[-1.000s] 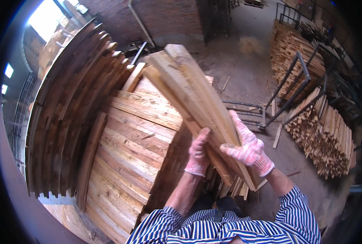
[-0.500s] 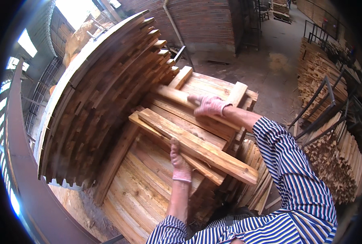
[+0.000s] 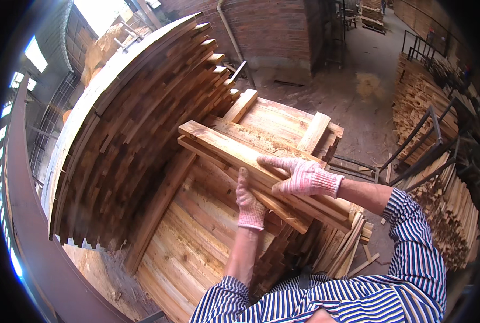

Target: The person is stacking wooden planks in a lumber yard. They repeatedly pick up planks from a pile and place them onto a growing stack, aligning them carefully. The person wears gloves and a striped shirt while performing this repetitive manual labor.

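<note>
Both my hands wear pinkish knitted gloves. My left hand (image 3: 249, 204) is closed on the near side of a small bundle of wooden boards (image 3: 224, 149), its thumb upright against them and its other fingers hidden underneath. Reaching over the same boards near their right end, my right hand (image 3: 307, 177) grips them with thumb and fingers apart across the wood. The boards lie almost parallel, one partly over another, slanting from upper left to lower right. Below them is a layer of planks (image 3: 183, 237) laid side by side.
A tall stack of boards (image 3: 137, 113) rises at the left, close to the bundle's far end. Behind lie two short crosspieces (image 3: 241, 106) (image 3: 314, 132) on a plank stack. A brown metal beam (image 3: 30, 215) curves along the left. More lumber piles (image 3: 420, 124) and dark metal frames stand at right.
My right hand has come nearer and to the right, from a board at the back onto the bundle. The boards now lie closer together, and my left hand has shifted slightly right and away.
</note>
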Available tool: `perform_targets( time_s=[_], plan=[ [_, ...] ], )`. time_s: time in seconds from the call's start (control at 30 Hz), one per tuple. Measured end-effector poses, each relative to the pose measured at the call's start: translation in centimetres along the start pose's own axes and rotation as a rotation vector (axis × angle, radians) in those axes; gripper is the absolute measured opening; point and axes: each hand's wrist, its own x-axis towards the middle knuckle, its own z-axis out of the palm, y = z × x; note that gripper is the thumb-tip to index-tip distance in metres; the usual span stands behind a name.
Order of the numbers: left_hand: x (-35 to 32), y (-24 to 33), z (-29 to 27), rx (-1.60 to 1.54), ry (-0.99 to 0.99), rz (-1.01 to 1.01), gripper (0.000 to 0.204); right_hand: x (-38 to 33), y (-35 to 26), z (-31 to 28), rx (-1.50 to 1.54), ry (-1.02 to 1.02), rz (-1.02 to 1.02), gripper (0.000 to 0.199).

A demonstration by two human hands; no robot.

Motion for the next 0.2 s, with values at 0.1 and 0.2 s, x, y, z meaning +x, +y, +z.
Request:
perform_targets(
  time_s=[0.1, 0.2],
  plan=[
    [-0.3, -0.7, 4.1, -0.013, -0.02, -0.044, 0.048, 0.6, 2.4, -2.1, 0.071, 0.075, 0.08, 0.085],
    [0.8, 0.2, -0.3, 0.198, -0.038, 0.191, 0.045, 4.0, 2.6, -4.0, -0.034, 0.108, 0.133, 0.079]
  ],
)
